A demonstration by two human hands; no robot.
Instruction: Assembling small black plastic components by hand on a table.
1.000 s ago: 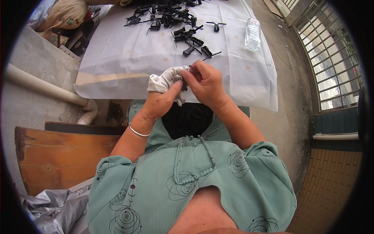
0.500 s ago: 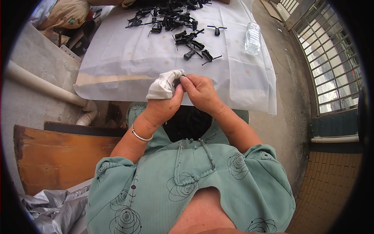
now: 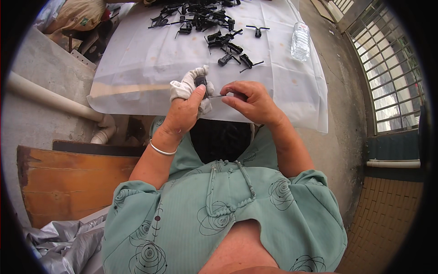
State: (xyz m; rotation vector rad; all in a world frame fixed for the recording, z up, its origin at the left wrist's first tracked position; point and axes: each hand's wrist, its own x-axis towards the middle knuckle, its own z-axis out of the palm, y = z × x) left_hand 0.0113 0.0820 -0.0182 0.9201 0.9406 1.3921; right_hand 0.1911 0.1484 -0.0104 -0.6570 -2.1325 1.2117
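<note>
My left hand [image 3: 183, 107], its fingers in a white cloth glove and its thumb bare, is closed round a small black plastic part [image 3: 200, 81]. The thumb presses the part against the gloved fingers. From its side a thin dark stem [image 3: 217, 96] sticks out to the right. With thumb and forefinger, my right hand [image 3: 253, 101] pinches the far end of that stem. Both hands are above the table's near edge. Beyond them lies a heap of similar black parts [image 3: 207, 20] with thin arms, and a few loose ones [image 3: 246, 61] are nearer.
White plastic sheeting [image 3: 132, 68] covers the table. A transparent bottle [image 3: 300, 42] lies at its right side. A pale pipe [image 3: 54, 98] and a wooden board [image 3: 77, 185] are to the left. A barred window [image 3: 388, 68] stands at the far right.
My hands have moved apart, the right one to the right. The black part and its stem now show between them; before, my fingers mostly hid them. My left hand has turned upward.
</note>
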